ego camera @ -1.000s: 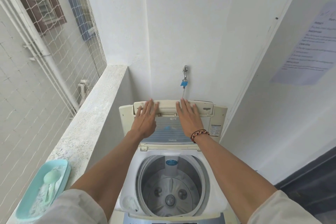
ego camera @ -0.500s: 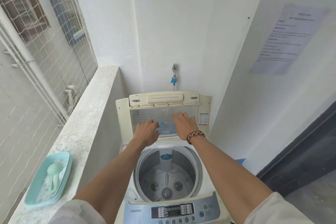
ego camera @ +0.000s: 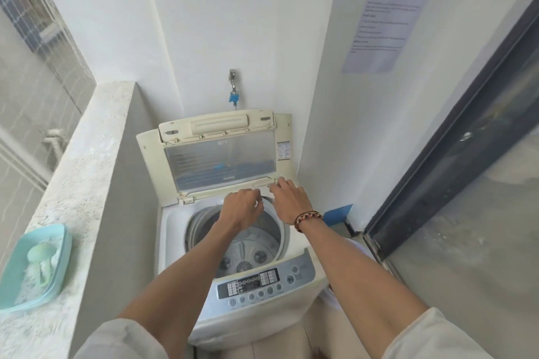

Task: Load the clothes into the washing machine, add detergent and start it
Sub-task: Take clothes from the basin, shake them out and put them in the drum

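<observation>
Both hands (ego camera: pixel 242 207) (ego camera: pixel 290 201) hover loosely curled, holding nothing, over the washing machine (ego camera: pixel 175 230) drum

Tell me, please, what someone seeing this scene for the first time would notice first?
Most striking is the washing machine in the middle, its lid folded up against the back wall and its drum showing no clothes. Both bare hands, left hand and right hand, hover at the lid's lower edge. To the left, a pale green tub holding a scoop sits on the stone ledge.
</observation>
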